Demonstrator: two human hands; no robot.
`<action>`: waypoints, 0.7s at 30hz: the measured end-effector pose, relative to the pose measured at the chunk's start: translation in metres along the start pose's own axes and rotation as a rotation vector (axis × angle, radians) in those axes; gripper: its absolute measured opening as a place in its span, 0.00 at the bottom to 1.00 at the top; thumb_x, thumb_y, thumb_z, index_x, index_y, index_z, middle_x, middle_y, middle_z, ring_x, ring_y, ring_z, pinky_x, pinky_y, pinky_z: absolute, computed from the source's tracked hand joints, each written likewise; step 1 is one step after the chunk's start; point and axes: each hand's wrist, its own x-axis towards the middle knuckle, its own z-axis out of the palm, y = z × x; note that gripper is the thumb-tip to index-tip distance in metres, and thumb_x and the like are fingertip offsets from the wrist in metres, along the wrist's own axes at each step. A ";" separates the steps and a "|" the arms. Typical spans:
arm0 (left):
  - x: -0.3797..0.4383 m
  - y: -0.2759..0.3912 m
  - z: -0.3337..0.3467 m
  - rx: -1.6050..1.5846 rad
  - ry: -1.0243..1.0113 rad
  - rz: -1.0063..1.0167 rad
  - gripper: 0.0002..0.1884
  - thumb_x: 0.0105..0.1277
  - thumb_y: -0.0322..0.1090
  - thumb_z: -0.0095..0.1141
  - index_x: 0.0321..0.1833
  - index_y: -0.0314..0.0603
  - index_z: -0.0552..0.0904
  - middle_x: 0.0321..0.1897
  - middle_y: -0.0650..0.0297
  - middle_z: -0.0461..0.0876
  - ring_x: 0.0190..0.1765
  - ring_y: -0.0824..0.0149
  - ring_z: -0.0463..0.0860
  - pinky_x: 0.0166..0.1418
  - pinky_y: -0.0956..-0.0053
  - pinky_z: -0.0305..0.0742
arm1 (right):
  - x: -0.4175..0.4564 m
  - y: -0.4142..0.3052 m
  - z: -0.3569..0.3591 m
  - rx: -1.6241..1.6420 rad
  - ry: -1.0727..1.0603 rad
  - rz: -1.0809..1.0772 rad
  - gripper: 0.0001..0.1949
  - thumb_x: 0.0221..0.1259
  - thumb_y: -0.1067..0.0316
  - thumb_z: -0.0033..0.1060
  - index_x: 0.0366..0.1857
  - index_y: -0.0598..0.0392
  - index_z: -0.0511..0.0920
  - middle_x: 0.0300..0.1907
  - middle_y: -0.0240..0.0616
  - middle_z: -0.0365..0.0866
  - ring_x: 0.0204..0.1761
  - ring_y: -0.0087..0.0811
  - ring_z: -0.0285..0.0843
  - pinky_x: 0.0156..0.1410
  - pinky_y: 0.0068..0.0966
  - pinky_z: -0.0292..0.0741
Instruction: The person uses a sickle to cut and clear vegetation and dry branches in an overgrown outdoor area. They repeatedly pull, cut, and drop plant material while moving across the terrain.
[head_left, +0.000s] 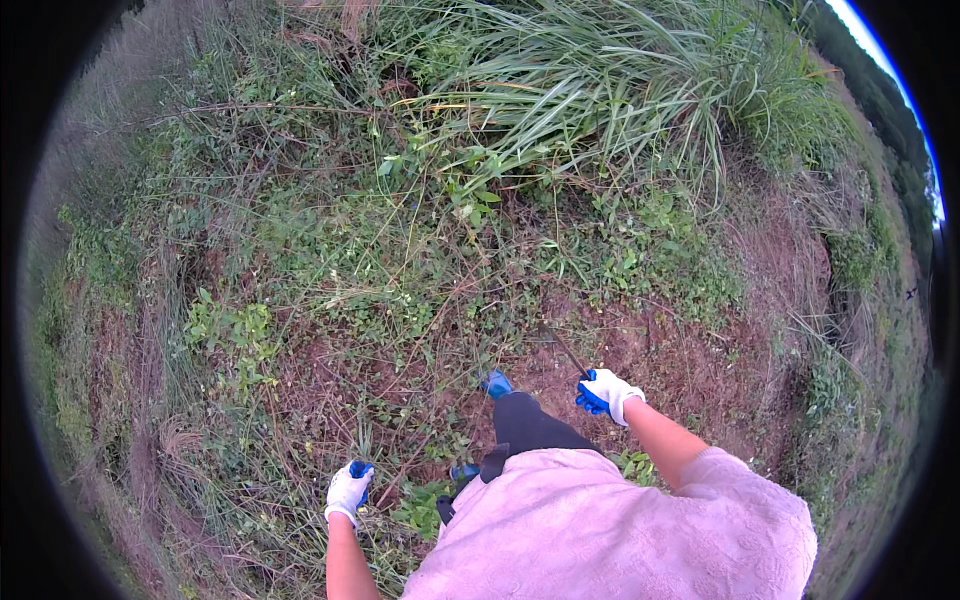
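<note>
My right hand (604, 394), in a white glove with a blue-coated palm, is closed around the handle of a long, thin hand tool (568, 353). Its dark shaft points up and left over bare reddish soil, and the far end blends into the ground, so the kind of tool is unclear. At the lower left, my left hand (349, 489) wears a matching glove, with its fingers curled. Narrow green grass blades (364, 441) show directly above that fist; whether they are gripped or stand behind it cannot be made out.
My blue shoe (496, 384) stands on reddish soil (675, 360) strewn with dry stems. Low weeds and vines (390, 277) cover the slope ahead. A large clump of long-bladed grass (600, 97) rises at the top. A leafy plant (232, 330) grows at left.
</note>
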 end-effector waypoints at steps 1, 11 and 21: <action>0.003 0.005 0.007 0.023 -0.039 0.044 0.14 0.58 0.48 0.58 0.36 0.44 0.81 0.21 0.65 0.80 0.22 0.70 0.77 0.30 0.72 0.71 | -0.002 0.010 -0.006 0.130 -0.016 0.017 0.11 0.60 0.60 0.49 0.32 0.57 0.73 0.30 0.42 0.81 0.25 0.34 0.78 0.29 0.30 0.75; 0.015 -0.065 0.043 -0.276 -0.177 -0.175 0.11 0.57 0.43 0.62 0.32 0.43 0.82 0.18 0.68 0.79 0.17 0.75 0.74 0.20 0.79 0.67 | -0.041 0.103 -0.017 0.121 0.072 0.369 0.10 0.62 0.63 0.45 0.29 0.56 0.76 0.25 0.40 0.80 0.22 0.34 0.76 0.27 0.32 0.73; 0.017 -0.027 0.036 -0.297 -0.211 -0.263 0.10 0.58 0.41 0.61 0.30 0.42 0.82 0.17 0.69 0.79 0.15 0.75 0.74 0.19 0.78 0.70 | -0.074 0.144 -0.012 0.133 0.078 0.607 0.11 0.62 0.63 0.45 0.31 0.58 0.78 0.25 0.42 0.81 0.23 0.35 0.81 0.25 0.31 0.77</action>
